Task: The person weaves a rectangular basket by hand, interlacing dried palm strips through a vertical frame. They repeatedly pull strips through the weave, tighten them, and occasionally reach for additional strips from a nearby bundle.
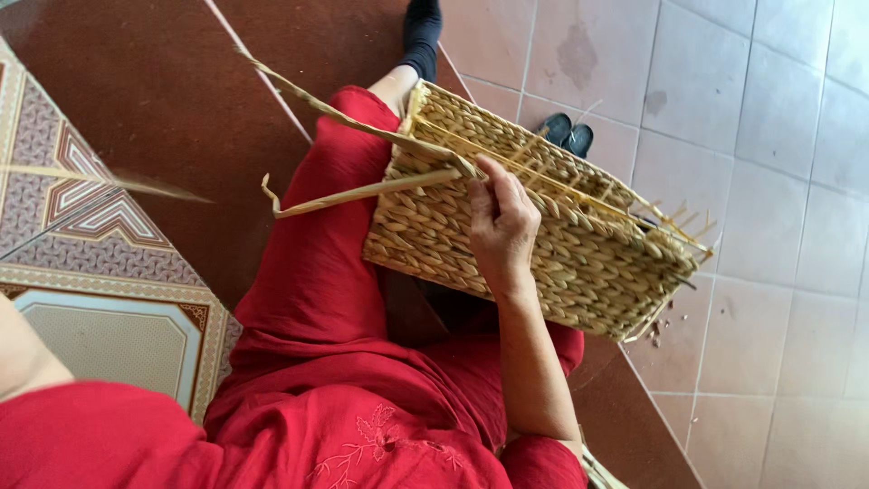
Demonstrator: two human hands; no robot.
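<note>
A woven straw basket (543, 244) lies tipped on its side across the lap of a person in red clothes (317, 299), its open rim turned up and away toward the tiled floor (769, 109). The right hand (500, 226) rests on the basket's side wall near the rim, fingers curled together and pinching a flat straw strand (362, 192) where it meets the weave; the thumb lies along the braided rows. That strand runs out to the left over the red thigh and ends in a bent tip. A second, longer strand (335, 109) rises from the same corner of the rim and slants up to the left. The left hand is out of sight; only a bare forearm (23, 358) shows at the left edge, so its fingers cannot be judged. A blurred straw strip (118, 181) hangs over the patterned mat (109, 299). A pair of dark sandals (568, 133) sits on the tiles just beyond the basket
</note>
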